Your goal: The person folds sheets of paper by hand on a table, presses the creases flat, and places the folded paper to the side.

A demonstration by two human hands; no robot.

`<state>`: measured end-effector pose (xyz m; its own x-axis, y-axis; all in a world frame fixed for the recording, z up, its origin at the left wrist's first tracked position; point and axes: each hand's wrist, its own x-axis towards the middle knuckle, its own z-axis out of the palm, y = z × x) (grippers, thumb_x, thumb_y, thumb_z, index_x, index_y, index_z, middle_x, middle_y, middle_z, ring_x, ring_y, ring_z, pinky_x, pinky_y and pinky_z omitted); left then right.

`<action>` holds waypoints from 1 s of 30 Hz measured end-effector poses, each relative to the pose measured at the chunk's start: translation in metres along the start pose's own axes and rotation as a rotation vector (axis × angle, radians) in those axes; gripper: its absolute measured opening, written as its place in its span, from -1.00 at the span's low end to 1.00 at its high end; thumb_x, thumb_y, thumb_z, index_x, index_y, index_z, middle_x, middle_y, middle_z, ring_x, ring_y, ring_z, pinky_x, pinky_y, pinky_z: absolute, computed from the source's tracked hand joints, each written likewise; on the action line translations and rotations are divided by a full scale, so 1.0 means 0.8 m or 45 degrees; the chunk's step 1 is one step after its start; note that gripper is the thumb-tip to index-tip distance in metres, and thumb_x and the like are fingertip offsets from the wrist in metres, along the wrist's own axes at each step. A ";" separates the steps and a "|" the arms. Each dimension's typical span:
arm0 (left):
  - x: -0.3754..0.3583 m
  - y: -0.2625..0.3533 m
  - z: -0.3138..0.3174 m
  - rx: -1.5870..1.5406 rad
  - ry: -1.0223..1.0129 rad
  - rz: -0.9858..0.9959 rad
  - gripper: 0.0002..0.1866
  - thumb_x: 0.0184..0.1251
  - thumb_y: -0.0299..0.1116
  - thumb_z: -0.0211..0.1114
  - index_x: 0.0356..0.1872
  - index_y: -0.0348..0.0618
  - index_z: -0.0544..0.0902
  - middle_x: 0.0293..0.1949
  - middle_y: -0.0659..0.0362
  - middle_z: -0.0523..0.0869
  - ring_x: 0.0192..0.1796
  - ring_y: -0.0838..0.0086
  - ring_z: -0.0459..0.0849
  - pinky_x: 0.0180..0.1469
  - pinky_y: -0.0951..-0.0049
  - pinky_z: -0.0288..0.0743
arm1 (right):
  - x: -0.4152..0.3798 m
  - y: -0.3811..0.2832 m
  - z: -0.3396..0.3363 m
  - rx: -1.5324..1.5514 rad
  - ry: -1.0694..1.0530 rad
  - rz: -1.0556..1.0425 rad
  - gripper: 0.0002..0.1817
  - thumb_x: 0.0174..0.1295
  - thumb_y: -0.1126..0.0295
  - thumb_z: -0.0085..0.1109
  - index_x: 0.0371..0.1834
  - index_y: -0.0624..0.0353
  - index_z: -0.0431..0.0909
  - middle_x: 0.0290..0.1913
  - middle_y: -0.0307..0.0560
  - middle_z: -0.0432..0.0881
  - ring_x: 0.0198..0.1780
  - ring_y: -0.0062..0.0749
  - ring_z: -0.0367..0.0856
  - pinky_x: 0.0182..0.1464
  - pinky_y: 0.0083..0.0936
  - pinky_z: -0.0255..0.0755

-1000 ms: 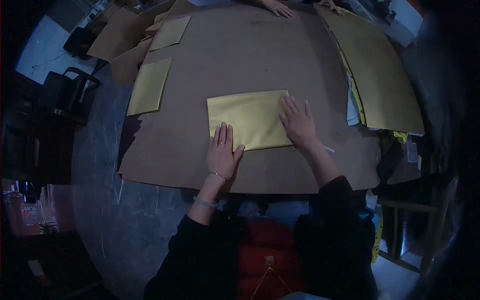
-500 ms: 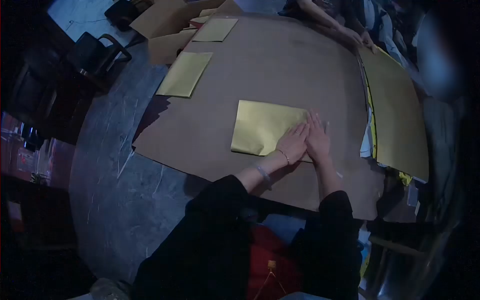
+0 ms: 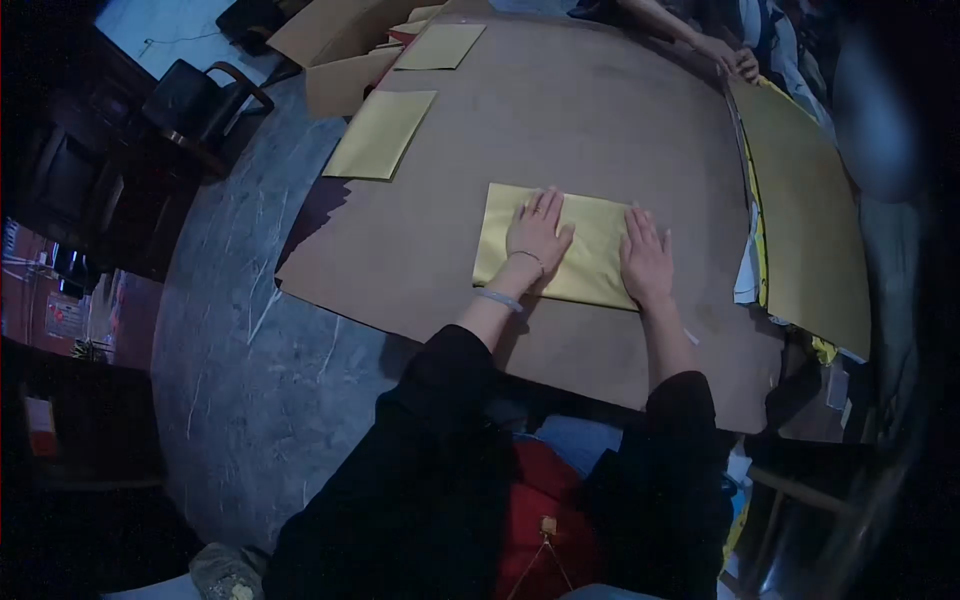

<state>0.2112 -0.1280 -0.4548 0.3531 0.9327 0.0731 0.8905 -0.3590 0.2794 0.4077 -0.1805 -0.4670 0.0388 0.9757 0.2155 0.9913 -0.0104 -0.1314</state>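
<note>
A rectangular sheet of gold paper [image 3: 590,250], which looks folded, lies flat in front of me on the brown board-covered table [image 3: 600,125]. My left hand [image 3: 538,230] rests flat on its left half, fingers stretched out and pointing away from me. On the sheet's right edge lies my right hand [image 3: 648,258], palm down, fingers extended. Neither hand grips anything. Two more gold paper rectangles lie along the table's left side, a nearer one [image 3: 381,135] and a farther one [image 3: 441,47].
A large stack of gold sheets [image 3: 805,210] covers the table's right edge, with yellow and white edges showing below. At the far right, another person's hands [image 3: 735,60] touch the stack's corner. An open cardboard box [image 3: 345,80] and a dark chair [image 3: 195,105] stand at the left.
My left hand has slid left across the gold paper, away from my right hand. The right hand has shifted slightly right and nearer. The view has moved a little.
</note>
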 end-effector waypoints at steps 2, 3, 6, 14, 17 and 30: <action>-0.010 -0.025 -0.016 -0.008 0.003 -0.098 -0.34 0.37 0.01 -0.14 0.42 -0.08 0.10 0.46 0.20 0.08 0.48 0.34 0.04 0.47 0.22 -0.13 | 0.000 -0.001 -0.001 0.032 -0.055 0.027 -0.49 0.42 0.18 -0.39 0.41 0.01 0.13 0.45 -0.23 0.11 0.49 -0.41 -0.04 0.47 -0.07 -0.18; -0.010 -0.040 -0.017 0.041 0.013 -0.111 -0.35 0.38 0.01 -0.15 0.42 -0.07 0.11 0.46 0.20 0.08 0.48 0.33 0.03 0.47 0.21 -0.14 | -0.001 -0.001 0.000 0.035 -0.055 0.033 -0.49 0.42 0.18 -0.39 0.41 0.01 0.13 0.45 -0.23 0.11 0.49 -0.41 -0.04 0.47 -0.07 -0.18; -0.012 -0.074 -0.023 0.105 0.059 -0.161 -0.39 0.40 0.01 -0.15 0.41 -0.01 0.14 0.45 0.21 0.12 0.48 0.32 0.03 0.47 0.11 -0.18 | 0.002 -0.001 0.000 -0.021 -0.102 0.043 -0.48 0.42 0.17 -0.40 0.42 0.01 0.11 0.47 -0.23 0.08 0.50 -0.43 -0.06 0.47 -0.08 -0.20; -0.013 -0.091 -0.014 0.278 0.172 -0.332 -0.38 0.42 0.00 -0.22 0.40 -0.11 0.15 0.45 0.15 0.11 0.50 0.32 -0.05 0.49 0.13 -0.27 | -0.001 -0.008 -0.014 -0.015 -0.154 0.080 -0.46 0.42 0.15 -0.40 0.45 -0.01 0.04 0.49 -0.30 0.00 0.51 -0.47 -0.09 0.48 -0.11 -0.23; -0.015 -0.106 -0.016 0.351 0.125 -0.357 -0.36 0.42 0.00 -0.24 0.42 -0.13 0.10 0.46 0.14 0.07 0.50 0.30 -0.06 0.49 0.15 -0.28 | -0.002 -0.006 -0.010 -0.029 -0.108 0.049 -0.46 0.43 0.13 -0.45 0.45 -0.01 0.04 0.50 -0.32 -0.02 0.50 -0.48 -0.09 0.50 -0.14 -0.26; -0.136 -0.038 -0.025 0.125 -0.032 0.071 -0.42 0.45 -0.16 -0.19 0.42 -0.15 0.06 0.45 0.08 0.07 0.47 0.23 0.05 0.43 0.12 -0.05 | 0.001 -0.001 -0.001 -0.033 -0.093 0.056 -0.45 0.42 0.11 -0.45 0.44 -0.02 0.06 0.49 -0.32 0.02 0.49 -0.47 -0.04 0.49 -0.12 -0.24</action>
<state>0.1395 -0.2181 -0.4519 0.4093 0.9103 0.0615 0.8925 -0.4134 0.1805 0.4073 -0.1797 -0.4663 0.0739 0.9875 0.1390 0.9918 -0.0581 -0.1141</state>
